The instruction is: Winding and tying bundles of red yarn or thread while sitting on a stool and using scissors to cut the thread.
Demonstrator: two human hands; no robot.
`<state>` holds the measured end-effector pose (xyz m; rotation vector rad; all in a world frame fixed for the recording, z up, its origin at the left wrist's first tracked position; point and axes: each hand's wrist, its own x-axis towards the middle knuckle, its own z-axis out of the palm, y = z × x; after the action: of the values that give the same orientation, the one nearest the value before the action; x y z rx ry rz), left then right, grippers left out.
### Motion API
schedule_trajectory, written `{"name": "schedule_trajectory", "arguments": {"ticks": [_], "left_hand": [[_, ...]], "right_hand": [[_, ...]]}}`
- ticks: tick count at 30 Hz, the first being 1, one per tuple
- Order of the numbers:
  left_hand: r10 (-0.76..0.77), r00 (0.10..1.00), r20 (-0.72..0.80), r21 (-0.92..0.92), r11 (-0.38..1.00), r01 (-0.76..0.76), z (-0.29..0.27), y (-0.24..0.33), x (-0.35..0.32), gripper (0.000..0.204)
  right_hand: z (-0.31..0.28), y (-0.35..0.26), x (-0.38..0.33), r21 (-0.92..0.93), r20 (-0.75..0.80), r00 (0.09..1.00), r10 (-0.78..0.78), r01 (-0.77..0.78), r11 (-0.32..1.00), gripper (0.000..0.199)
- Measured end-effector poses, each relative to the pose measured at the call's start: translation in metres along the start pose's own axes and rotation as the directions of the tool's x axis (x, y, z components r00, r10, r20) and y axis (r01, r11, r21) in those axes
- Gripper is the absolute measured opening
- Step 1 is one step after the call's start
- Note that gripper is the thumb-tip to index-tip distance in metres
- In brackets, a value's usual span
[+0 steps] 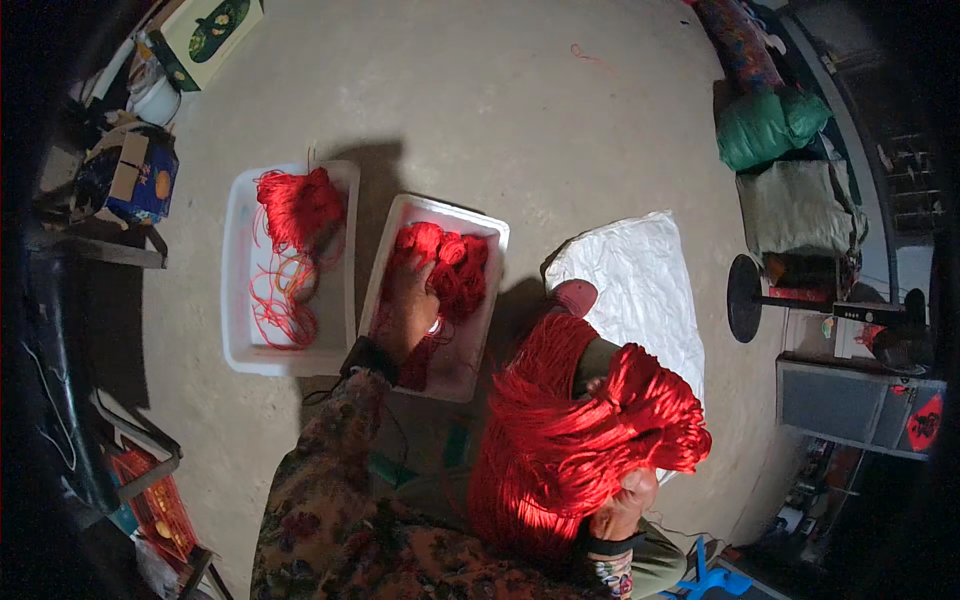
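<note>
Gripping a large bundle of red cord, the right hand sits nearest the body at about 5 o'clock, fingers closed around the bundle's gathered end. From that grip the bundle drapes over the lap, its long axis running from 5 o'clock up toward 12 o'clock, with a looped head fanning out toward 3 o'clock.

Farther out, at about 11 o'clock from the right hand, the left hand reaches into the near white tray on the floor. It rests palm down on the red cord knots piled in the tray. Whether the fingers are closed on any cord cannot be told, since the back of the hand hides them. The left hand is the one in contact with the tray contents; the right hand is well apart from them, with the bundle between.

Just beside this tray, at its 9 o'clock side, a second white tray holds a clump of loose red cord with stray strands trailing toward the near end.

At 3 o'clock of the near tray, a white plastic sheet lies flat, a shoe touching its near edge. Cardboard boxes stand farther off at 10 o'clock.
</note>
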<state>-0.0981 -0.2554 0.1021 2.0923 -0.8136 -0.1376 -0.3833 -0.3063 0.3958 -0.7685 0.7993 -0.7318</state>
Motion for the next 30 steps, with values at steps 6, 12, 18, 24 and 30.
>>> {"name": "schedule_trajectory", "arguments": {"ticks": [6,12,18,24,30], "left_hand": [[0.14,0.99,0.002,0.033,0.99,-0.14,-0.059,0.017,-0.016,0.041],[0.095,0.994,-0.059,0.206,0.975,-0.081,-0.094,-0.035,-0.019,0.043],[-0.518,0.835,0.185,-0.332,0.767,0.549,-0.058,-0.039,-0.027,0.045],[-0.283,0.957,-0.066,-0.074,0.958,0.278,-0.064,-0.025,-0.027,0.037],[-0.25,0.966,-0.064,-0.17,0.957,0.236,-0.076,-0.016,-0.02,0.036]], "right_hand": [[0.032,-0.02,0.028,-0.061,0.026,0.985,0.168,-0.166,0.984,0.07],[0.114,-0.041,0.067,-0.402,0.074,0.934,0.35,-0.294,0.867,0.053],[0.157,-0.012,0.129,-0.316,0.185,0.853,0.487,-0.418,0.852,0.032],[0.153,0.036,0.195,-0.324,0.252,0.809,0.53,-0.446,0.835,0.046],[0.14,0.086,0.218,-0.342,0.176,0.758,0.628,-0.551,0.761,0.04]]}}
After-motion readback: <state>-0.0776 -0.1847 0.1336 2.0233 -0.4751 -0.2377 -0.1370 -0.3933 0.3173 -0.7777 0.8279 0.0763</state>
